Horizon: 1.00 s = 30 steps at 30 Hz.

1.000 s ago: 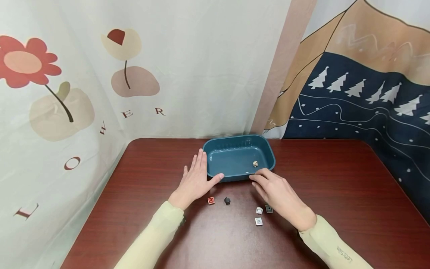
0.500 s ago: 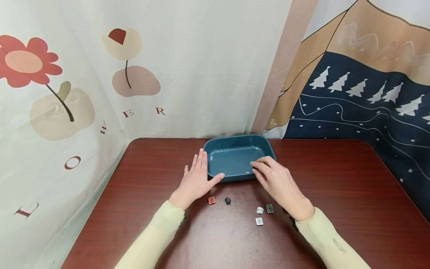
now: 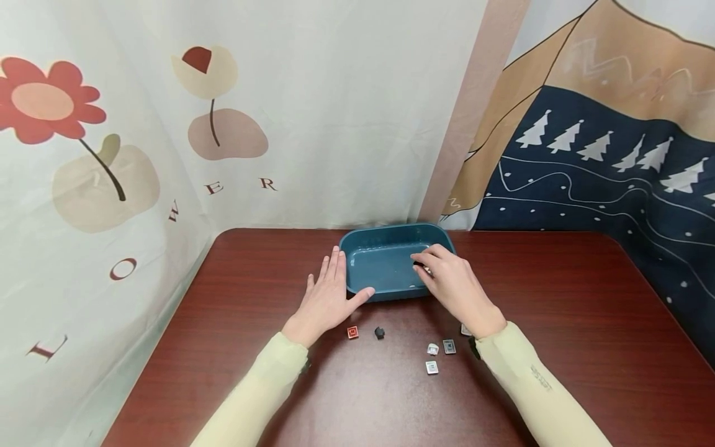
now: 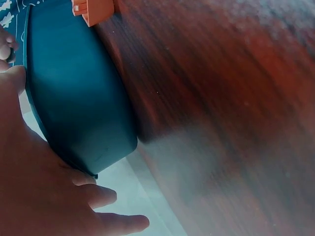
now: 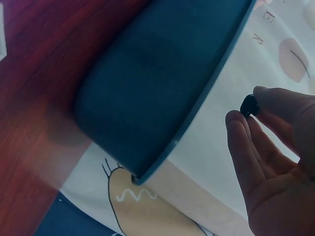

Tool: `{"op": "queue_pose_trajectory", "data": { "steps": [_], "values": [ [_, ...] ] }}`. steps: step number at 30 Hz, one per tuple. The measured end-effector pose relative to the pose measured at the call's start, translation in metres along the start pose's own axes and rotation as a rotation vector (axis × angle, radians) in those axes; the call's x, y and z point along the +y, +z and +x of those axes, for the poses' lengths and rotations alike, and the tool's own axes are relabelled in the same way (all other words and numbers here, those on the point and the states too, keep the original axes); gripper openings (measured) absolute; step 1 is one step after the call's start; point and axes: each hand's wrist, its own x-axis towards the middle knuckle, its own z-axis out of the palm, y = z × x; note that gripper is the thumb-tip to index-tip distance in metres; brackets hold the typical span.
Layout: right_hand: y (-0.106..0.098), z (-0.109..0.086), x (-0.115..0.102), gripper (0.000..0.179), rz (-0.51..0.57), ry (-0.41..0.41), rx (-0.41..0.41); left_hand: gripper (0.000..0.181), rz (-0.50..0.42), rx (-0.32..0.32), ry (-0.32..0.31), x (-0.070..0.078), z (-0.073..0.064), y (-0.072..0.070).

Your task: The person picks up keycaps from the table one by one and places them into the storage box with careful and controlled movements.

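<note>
Small black glossy cap-shaped piece (image 5: 249,105) sits at the very tip of the grip of the right hand (image 3: 455,279), pinched between thumb and fingertips that are parted only by its thickness. Seen from the head, with 12 o'clock pointing away from the person, it lies at about 10 o'clock from the right wrist. It is held above the mouth of the dark teal rectangular plastic-looking basin (image 3: 385,227), on the 3 o'clock side of the basin's centre and inside the rim. The right-wrist view shows it well apart from the basin wall, touching only the fingers; its own long axis is too small to tell. The relation that counts, I judge, is piece over mouth, the basin's long axis running roughly from 9 to 3 o'clock.

The left hand (image 3: 324,304) holds nothing: its fingers lie straight along the basin's 9 o'clock end, thumb spread to the near rim around 7.

On the red-brown wood-grain counter (image 3: 251,323), a red square keycap-like piece (image 3: 352,333) and a black lumpy piece (image 3: 380,333) lie near 7 o'clock from the basin, closer to the left hand; a white rounded piece (image 3: 432,349), a dark grey square piece (image 3: 449,346) and a white square piece (image 3: 432,367) cluster at 5, closer to the right.
</note>
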Motion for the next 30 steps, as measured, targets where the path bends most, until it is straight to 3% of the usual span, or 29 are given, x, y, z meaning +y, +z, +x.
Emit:
{"op": "queue_pose_trajectory", "data": {
  "steps": [6, 21, 30],
  "values": [
    [0.008, 0.007, 0.007, 0.021, -0.012, 0.014, -0.032, 0.109, 0.0, -0.004, -0.003, 0.0, 0.0, 0.0],
    [0.018, 0.018, 0.017, 0.029, -0.051, 0.114, -0.258, 0.109, 0.0, -0.004, -0.006, 0.0, 0.001, 0.0],
    [0.005, 0.007, 0.016, 0.037, -0.059, 0.146, -0.225, 0.11, -0.004, -0.006, -0.003, 0.0, 0.0, 0.0]
  ]
}}
